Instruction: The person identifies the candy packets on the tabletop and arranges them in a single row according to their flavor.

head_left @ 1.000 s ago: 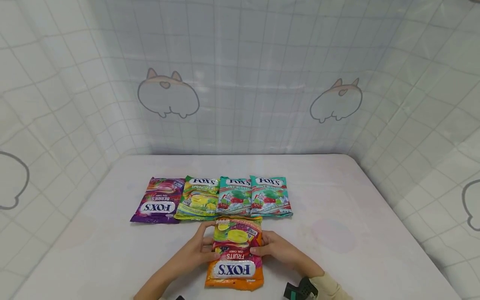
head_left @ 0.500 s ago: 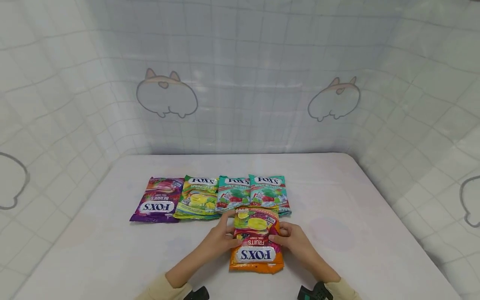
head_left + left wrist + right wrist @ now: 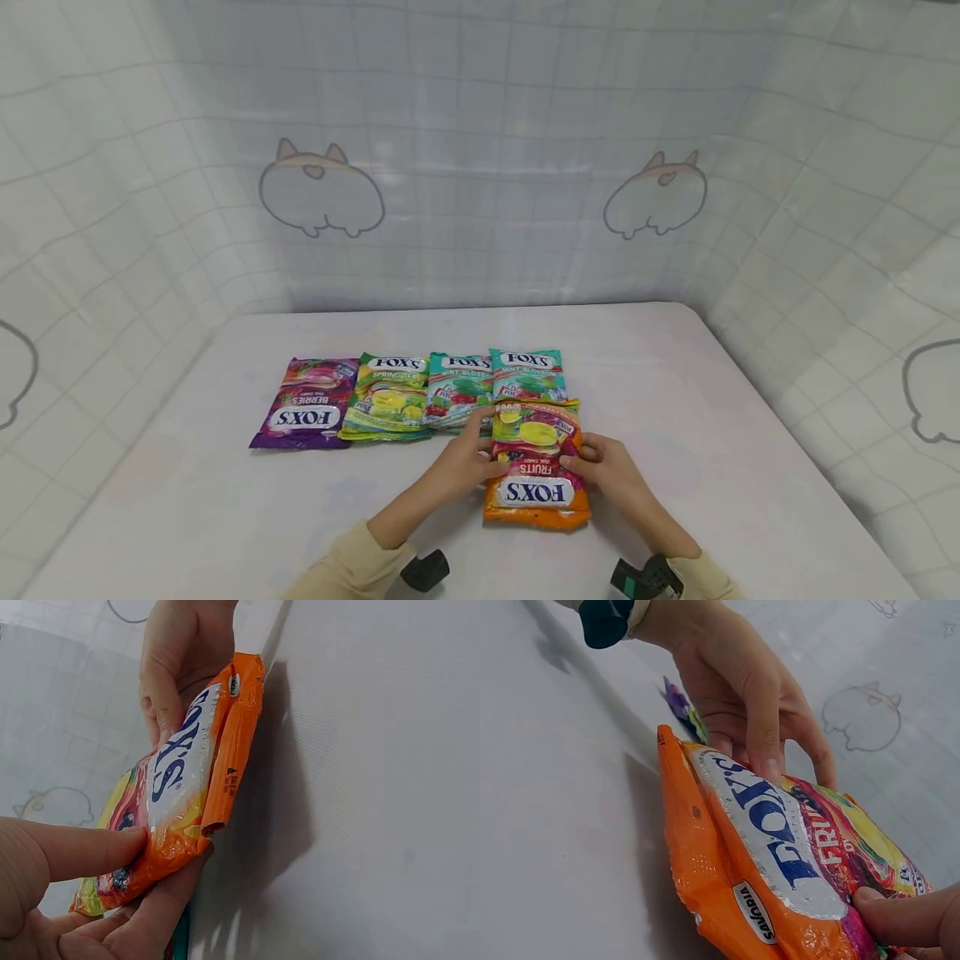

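Note:
Between both hands is an orange Fox's Fruits candy bag (image 3: 537,467), its print upside down in the head view. My left hand (image 3: 461,458) grips its left edge, thumb on the front and fingers behind. On the right edge my right hand (image 3: 615,471) pinches it the same way. In the left wrist view the bag's orange end (image 3: 236,742) stands off the table and casts a shadow. Behind its top lie two teal Mint Blossom bags (image 3: 459,392), the right one (image 3: 528,375) partly covered by the held bag.
A yellow-green Spring Tea bag (image 3: 386,404) lies left of the teal ones, and a purple Berries bag (image 3: 307,404) lies at the row's left end. The white table (image 3: 225,500) is enclosed at the back and sides by a grid-patterned curtain (image 3: 480,167).
Both hands have carried the orange candy bag rightward and away from the person, from below the row's middle to before the right teal bag. The row itself stays put.

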`<state>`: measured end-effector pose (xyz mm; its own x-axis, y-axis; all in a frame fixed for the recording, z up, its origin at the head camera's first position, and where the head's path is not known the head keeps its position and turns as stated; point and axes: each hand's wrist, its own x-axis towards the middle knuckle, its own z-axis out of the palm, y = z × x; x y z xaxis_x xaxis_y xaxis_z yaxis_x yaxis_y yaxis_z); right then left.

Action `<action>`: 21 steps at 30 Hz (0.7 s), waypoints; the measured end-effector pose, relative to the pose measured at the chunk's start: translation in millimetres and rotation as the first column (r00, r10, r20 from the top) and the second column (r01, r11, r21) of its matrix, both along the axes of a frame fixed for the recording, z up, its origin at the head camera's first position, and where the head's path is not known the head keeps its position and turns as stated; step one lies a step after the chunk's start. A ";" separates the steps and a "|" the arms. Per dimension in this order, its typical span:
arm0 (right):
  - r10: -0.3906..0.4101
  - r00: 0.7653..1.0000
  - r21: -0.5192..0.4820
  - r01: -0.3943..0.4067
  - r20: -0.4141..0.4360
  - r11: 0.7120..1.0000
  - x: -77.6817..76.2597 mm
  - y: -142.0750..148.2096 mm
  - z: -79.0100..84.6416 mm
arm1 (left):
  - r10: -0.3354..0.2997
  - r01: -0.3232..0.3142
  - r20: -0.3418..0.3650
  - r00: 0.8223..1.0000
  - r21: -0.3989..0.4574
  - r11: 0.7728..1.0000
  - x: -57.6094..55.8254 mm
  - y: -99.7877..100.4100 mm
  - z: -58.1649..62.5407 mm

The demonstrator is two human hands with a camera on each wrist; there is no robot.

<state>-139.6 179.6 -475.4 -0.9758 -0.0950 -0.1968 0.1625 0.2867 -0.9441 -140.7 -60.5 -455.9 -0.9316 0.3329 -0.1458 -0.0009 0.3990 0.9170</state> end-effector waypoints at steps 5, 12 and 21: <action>-0.040 0.999 0.029 0.040 -0.007 0.999 -1.9 5.7 4.2 | 0.006 -0.007 -0.033 0.999 -0.018 1.000 -7.1 9.7 3.4; -0.077 0.997 0.053 0.077 -0.014 0.996 -4.8 20.8 13.9 | -0.009 0.006 -0.125 0.992 -0.021 1.000 -24.4 31.3 5.9; -0.091 0.995 0.075 0.095 -0.048 0.993 -15.9 37.9 16.9 | 0.002 -0.013 -0.198 0.980 -0.052 0.999 -43.1 55.0 6.7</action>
<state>-155.5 217.4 -458.5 -0.9876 0.0105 -0.1568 0.1508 0.3449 -0.9265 -183.8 -5.6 -449.2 -0.9461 0.3228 0.0248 0.1755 0.4470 0.8771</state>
